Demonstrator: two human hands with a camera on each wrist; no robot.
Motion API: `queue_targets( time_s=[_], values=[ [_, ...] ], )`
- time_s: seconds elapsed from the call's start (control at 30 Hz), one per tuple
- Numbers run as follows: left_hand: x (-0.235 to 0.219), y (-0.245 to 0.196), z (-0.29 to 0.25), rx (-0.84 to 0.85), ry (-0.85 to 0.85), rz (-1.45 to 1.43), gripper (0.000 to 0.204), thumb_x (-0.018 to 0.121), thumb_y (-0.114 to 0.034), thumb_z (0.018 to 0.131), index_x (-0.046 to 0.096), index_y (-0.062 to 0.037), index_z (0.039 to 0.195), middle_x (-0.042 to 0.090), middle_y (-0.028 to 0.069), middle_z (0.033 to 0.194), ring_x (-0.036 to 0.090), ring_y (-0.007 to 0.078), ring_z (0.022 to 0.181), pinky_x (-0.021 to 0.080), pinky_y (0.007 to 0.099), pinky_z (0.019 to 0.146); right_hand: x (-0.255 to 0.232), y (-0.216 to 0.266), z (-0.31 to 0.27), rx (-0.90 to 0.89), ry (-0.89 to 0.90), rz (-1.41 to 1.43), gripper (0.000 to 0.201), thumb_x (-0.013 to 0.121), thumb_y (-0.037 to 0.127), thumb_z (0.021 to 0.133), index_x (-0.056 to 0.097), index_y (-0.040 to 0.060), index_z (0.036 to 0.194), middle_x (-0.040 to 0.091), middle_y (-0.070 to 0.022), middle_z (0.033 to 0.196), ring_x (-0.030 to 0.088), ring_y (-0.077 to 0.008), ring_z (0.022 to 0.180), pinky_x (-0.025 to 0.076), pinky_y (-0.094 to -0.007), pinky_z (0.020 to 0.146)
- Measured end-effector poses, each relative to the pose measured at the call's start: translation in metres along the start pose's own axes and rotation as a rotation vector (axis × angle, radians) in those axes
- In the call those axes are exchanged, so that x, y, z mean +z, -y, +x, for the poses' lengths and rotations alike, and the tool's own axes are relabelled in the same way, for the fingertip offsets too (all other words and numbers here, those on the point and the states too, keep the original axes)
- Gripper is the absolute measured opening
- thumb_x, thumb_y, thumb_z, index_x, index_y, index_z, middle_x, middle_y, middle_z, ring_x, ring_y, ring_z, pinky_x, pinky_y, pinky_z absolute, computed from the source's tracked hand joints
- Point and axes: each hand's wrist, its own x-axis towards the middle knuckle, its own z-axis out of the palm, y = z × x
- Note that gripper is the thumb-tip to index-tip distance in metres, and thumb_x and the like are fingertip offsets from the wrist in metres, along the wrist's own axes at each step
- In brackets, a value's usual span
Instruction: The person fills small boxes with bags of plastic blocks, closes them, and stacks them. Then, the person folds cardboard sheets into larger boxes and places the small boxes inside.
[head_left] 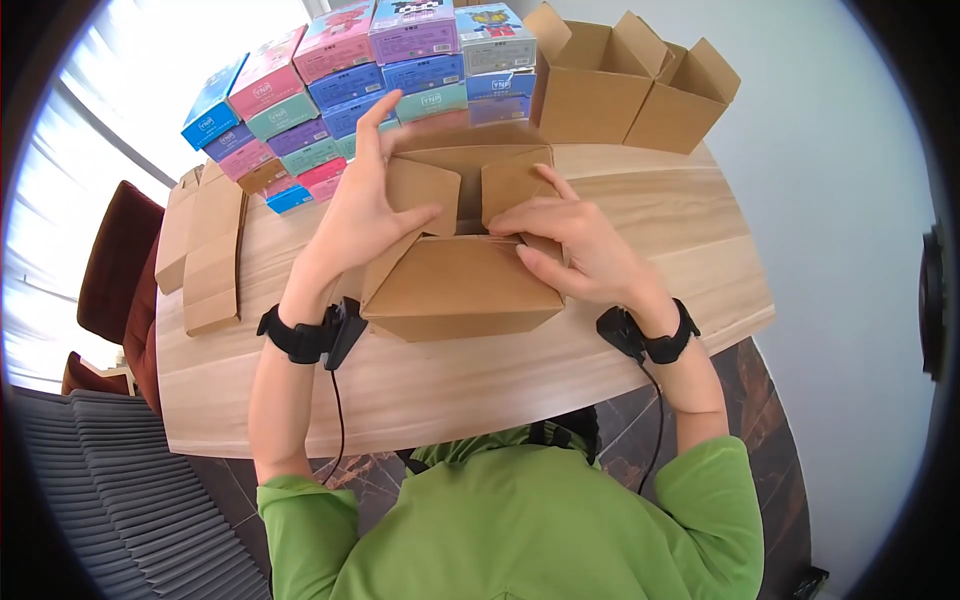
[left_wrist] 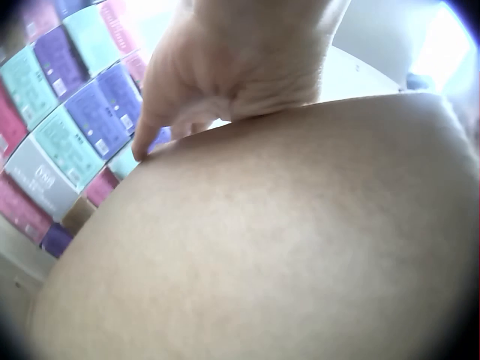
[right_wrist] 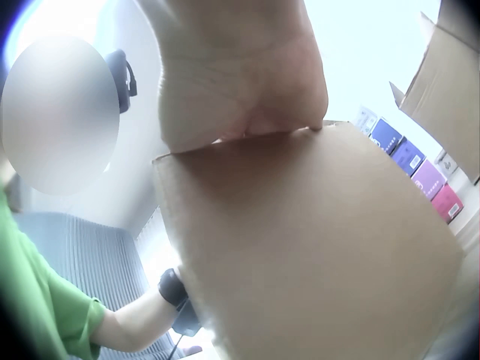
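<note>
A brown cardboard box (head_left: 462, 275) stands on the table in front of me, its top flaps partly folded in. My left hand (head_left: 358, 215) is at the box's left side, index finger raised and thumb resting on the left flap (head_left: 432, 190). From the other side my right hand (head_left: 590, 245) has its bent fingers over the right flap (head_left: 508, 190) and its thumb by the front flap. A dark gap shows between the two side flaps. In the right wrist view, the right hand (right_wrist: 244, 97) lies over the top edge of the cardboard wall (right_wrist: 307, 240).
Stacked colorful printed boxes (head_left: 345, 85) line the back left of the table (head_left: 660, 240). Two open cardboard boxes (head_left: 595, 90) stand at the back right. Flattened cardboard (head_left: 212, 250) lies at the left edge, near a dark red chair (head_left: 120, 260).
</note>
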Motion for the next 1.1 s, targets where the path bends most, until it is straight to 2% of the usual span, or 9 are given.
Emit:
queue_targets(
  time_s=[0.03,0.17,0.27,0.4,0.47,0.6,0.67,0.73,1.1],
  values=[
    [-0.004,0.005,-0.002,-0.059,0.155,-0.093,0.041,0.07,-0.012,0.069,0.056,0.0012,0.106,0.046,0.0133,0.123,0.035,0.0272,0.119,0.027,0.0396,0.099,0.001,-0.002,0.0,-0.03,-0.019,0.012,0.019,0.05,0.01,0.079,0.06,0.0018,0.093,0.062,-0.0083,0.085,0.058,-0.0235,0.084,0.019,-0.048,0.104],
    [0.002,0.019,-0.006,0.058,0.187,-0.264,0.013,0.066,-0.003,0.072,0.059,0.0021,0.082,0.057,0.0084,0.108,0.041,0.0229,0.113,0.035,0.0303,0.091,0.008,-0.021,-0.012,-0.068,-0.171,0.166,0.012,0.05,0.007,0.08,0.059,0.0027,0.088,0.06,-0.0063,0.079,0.056,-0.0188,0.076,0.031,-0.0414,0.097],
    [0.003,0.005,0.0,-0.254,0.208,-0.071,0.021,0.063,0.001,0.072,0.057,-0.0006,0.092,0.055,0.0075,0.107,0.043,0.0218,0.11,0.037,0.0296,0.088,0.015,-0.032,-0.016,0.058,-0.45,0.481,0.011,0.049,0.006,0.083,0.058,0.003,0.088,0.059,-0.0035,0.077,0.054,-0.0144,0.073,0.038,-0.034,0.088],
    [0.01,-0.006,-0.005,-0.166,0.154,0.104,0.046,0.064,0.003,0.07,0.047,-0.0057,0.112,0.05,0.0078,0.112,0.043,0.0213,0.11,0.038,0.0328,0.087,0.02,-0.047,0.01,0.252,-0.814,0.468,0.014,0.048,0.013,0.088,0.055,0.0015,0.093,0.058,-0.0016,0.081,0.052,-0.01,0.072,0.041,-0.0233,0.076],
    [0.007,-0.011,-0.006,-0.131,0.341,0.23,0.057,0.065,0.003,0.068,0.041,-0.0077,0.119,0.046,0.009,0.118,0.041,0.0213,0.112,0.037,0.0331,0.09,0.025,-0.065,0.013,0.337,-0.521,0.725,0.02,0.047,0.018,0.089,0.054,0.0005,0.096,0.058,-0.0023,0.083,0.053,-0.0096,0.075,0.041,-0.021,0.074],
    [0.012,-0.008,-0.024,-0.149,0.03,0.051,0.06,0.061,-0.006,0.074,0.034,-0.0067,0.128,0.034,0.0121,0.131,0.031,0.0247,0.123,0.032,0.0339,0.097,0.013,-0.054,0.013,0.713,-0.124,0.998,0.031,0.045,0.027,0.091,0.055,-0.0007,0.102,0.06,-0.0034,0.088,0.053,-0.0085,0.081,0.042,-0.0221,0.075],
    [0.016,0.004,-0.052,-0.326,-0.276,-0.236,0.066,0.06,-0.016,0.078,0.026,-0.0051,0.134,0.028,0.0139,0.137,0.026,0.028,0.127,0.027,0.0354,0.101,0.019,-0.054,0.009,0.588,-0.136,0.964,0.034,0.044,0.028,0.091,0.056,-0.0013,0.105,0.06,-0.004,0.089,0.055,-0.0088,0.08,0.043,-0.0227,0.073],
    [0.017,0.014,-0.094,-0.439,-0.106,-0.421,0.068,0.048,-0.023,0.086,0.01,-0.0038,0.139,0.018,0.0139,0.142,0.018,0.0249,0.131,0.019,0.0344,0.104,0.026,-0.056,0.007,0.485,-0.206,0.915,0.036,0.042,0.029,0.092,0.057,-0.002,0.105,0.061,-0.0049,0.089,0.056,-0.0089,0.079,0.044,-0.0229,0.072],
    [0.035,-0.035,-0.103,-0.592,-0.212,-0.847,0.063,0.031,-0.025,0.092,-0.004,-0.0011,0.138,0.002,0.0143,0.145,0.003,0.024,0.134,0.007,0.0326,0.107,0.053,-0.038,0.011,0.404,-0.334,0.981,0.036,0.041,0.027,0.092,0.058,-0.0027,0.104,0.062,-0.0077,0.09,0.056,-0.0121,0.082,0.045,-0.0261,0.073]
  ],
)
